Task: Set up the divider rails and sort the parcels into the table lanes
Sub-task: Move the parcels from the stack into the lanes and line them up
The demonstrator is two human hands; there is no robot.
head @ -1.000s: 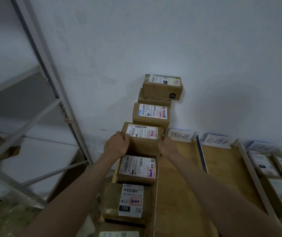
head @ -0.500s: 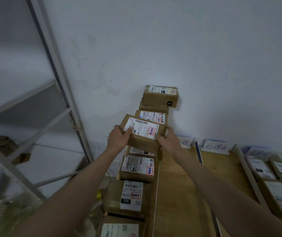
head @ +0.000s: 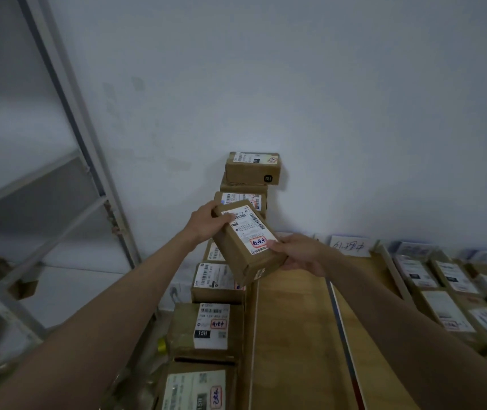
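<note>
Head view: both hands hold one brown cardboard box (head: 246, 242) in the air, tilted, white label up. Left hand (head: 207, 221) grips its far corner, fingers curled round it; right hand (head: 301, 255) clamps the near end, thumb on the label. Below the fingers, a row of taped boxes (head: 207, 325); nearest one cut off. Label handwriting blurred.

A single head-worn, wide-angle view looked forward and down from above the near end of the wooden table (head: 295, 335). It faced the far white wall (head: 295, 84), which filled the upper half of the picture. Both forearms reached in from the bottom edge, close to the lens. A metal rack (head: 68, 93) stood at far left, and straight lines bowed toward the edges.
</note>
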